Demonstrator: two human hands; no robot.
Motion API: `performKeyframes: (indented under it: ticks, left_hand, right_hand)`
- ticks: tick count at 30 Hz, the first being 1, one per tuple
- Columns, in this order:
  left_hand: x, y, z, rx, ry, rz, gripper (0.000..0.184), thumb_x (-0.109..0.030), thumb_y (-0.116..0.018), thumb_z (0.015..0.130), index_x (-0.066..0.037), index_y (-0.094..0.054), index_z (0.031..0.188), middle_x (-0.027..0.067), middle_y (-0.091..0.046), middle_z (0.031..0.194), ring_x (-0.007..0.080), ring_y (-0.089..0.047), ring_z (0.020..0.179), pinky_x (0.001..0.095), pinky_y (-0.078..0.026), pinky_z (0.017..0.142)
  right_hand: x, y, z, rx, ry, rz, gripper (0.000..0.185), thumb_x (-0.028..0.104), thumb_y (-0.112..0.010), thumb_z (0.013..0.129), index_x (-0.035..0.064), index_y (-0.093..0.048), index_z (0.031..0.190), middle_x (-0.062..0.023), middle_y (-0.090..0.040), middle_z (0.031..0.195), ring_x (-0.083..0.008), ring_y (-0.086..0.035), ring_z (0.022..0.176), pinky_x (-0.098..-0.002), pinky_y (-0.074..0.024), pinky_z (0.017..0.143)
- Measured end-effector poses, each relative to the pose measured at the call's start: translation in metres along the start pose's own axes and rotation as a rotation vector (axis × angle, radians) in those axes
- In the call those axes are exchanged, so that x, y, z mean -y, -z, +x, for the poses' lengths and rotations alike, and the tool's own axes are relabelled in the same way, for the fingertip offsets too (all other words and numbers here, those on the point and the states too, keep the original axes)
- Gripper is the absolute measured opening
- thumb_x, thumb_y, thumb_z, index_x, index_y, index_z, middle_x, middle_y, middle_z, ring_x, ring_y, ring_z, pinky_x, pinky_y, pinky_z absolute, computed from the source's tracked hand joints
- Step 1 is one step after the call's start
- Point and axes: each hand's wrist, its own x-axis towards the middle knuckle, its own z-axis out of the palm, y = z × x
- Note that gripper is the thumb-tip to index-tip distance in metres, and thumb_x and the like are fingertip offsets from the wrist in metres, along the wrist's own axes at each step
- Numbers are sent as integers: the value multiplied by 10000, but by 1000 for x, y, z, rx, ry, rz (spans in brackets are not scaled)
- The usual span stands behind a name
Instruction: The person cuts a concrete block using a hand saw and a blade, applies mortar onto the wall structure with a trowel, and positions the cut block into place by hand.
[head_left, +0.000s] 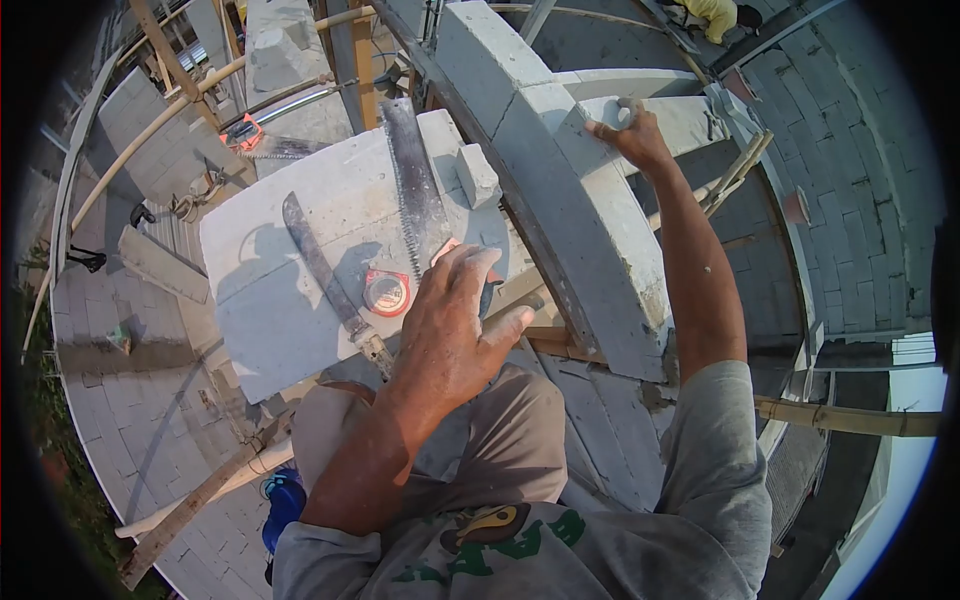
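My right hand [638, 138] reaches out to the wall, its fingers curled on a small pale block piece [590, 120] at the wall's top. My left hand [450, 325] is above the handle end of a hand saw [412, 180], thumb apart from the fingers; whether it touches the handle is hidden. The saw lies on a large white block slab [270, 310]. Beside it on the slab are a machete [322, 262] with a worn handle and a red-rimmed tape measure [386, 292]. A small block offcut [478, 176] sits near the slab's right edge.
A pale block wall [580, 200] runs diagonally at my right, a dark metal bar [500, 190] along its near side. Another saw [275, 147] with an orange handle lies at the upper left. Bamboo poles [850, 415] cross the edges. A person in yellow [712, 18] is far below.
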Motion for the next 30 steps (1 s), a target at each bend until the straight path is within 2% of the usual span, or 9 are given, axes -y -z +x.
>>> performKeyframes:
  ticks: [2, 5, 8, 11, 14, 17, 22, 25, 30]
  left_hand:
    - [-1, -2, 1, 11, -8, -12, 578, -267, -717, 832, 3, -500, 1296, 238, -493, 1327, 384, -507, 1228, 436, -425, 1002]
    - [-2, -2, 0, 22, -7, 8, 585, -283, -713, 835, 8, -498, 1295, 237, -497, 1314, 392, -502, 1229, 446, -422, 1004]
    - [-3, -1, -1, 50, -9, 34, 601, -295, -704, 842, 23, -482, 1302, 248, -490, 1292, 404, -487, 1227, 466, -409, 1012]
    - [-2, -1, -2, 76, -24, 29, 629, -304, -692, 853, 50, -450, 1314, 273, -469, 1273, 424, -465, 1223, 494, -392, 1023]
    - [0, -4, -3, 71, -25, 57, 622, -308, -697, 848, 39, -466, 1310, 258, -478, 1283, 415, -472, 1227, 483, -403, 1017]
    - [-1, -8, -4, 75, -7, 88, 592, -296, -711, 836, 3, -498, 1301, 219, -502, 1293, 390, -487, 1235, 460, -416, 1010]
    - [-2, -11, -4, 104, -10, 123, 574, -281, -711, 837, -16, -502, 1302, 206, -495, 1297, 386, -493, 1223, 453, -420, 1007]
    - [-6, -8, -2, 149, -22, 84, 633, -316, -703, 849, 65, -466, 1296, 285, -480, 1263, 427, -487, 1209, 492, -405, 1024]
    - [-7, -9, -5, 164, -25, 112, 602, -310, -710, 841, 5, -490, 1304, 232, -491, 1286, 399, -502, 1199, 467, -414, 1011]
  right_hand:
    - [-5, 2, -1, 14, 49, -9, 860, 534, -793, 726, -53, -519, 1294, -375, -579, 1112, -441, -598, 1096, -441, -540, 883]
    - [-17, 5, 1, 69, 39, 138, 740, 510, -646, 873, -34, -491, 1350, -346, -574, 1188, -417, -558, 1175, -424, -492, 951]
    - [1, 22, -18, 49, 12, 204, 579, 397, -521, 967, -6, -482, 1382, -294, -564, 1271, -377, -540, 1218, -396, -415, 1025]
    - [-2, 22, -24, 43, -8, 209, 495, 303, -505, 978, 25, -492, 1389, -242, -565, 1312, -344, -532, 1235, -377, -361, 1058]
    - [-24, 9, -11, 11, -136, 338, 503, 286, -539, 962, 47, -489, 1401, -233, -568, 1309, -330, -542, 1220, -372, -395, 1030]
    - [-23, 11, -10, 72, -186, 400, 446, 303, -508, 995, 155, -494, 1415, -136, -552, 1313, -263, -559, 1171, -394, -488, 984]
    - [-17, 15, -11, 83, -220, 391, 462, 289, -535, 986, 134, -488, 1419, -135, -570, 1290, -271, -578, 1145, -403, -484, 990]
    - [-12, 16, -11, 84, -232, 415, 467, 294, -547, 980, 125, -495, 1413, -137, -583, 1268, -278, -582, 1139, -409, -480, 991]
    - [-23, 9, -7, 54, -246, 437, 484, 302, -566, 968, 109, -502, 1407, -136, -595, 1240, -273, -588, 1118, -401, -491, 951]
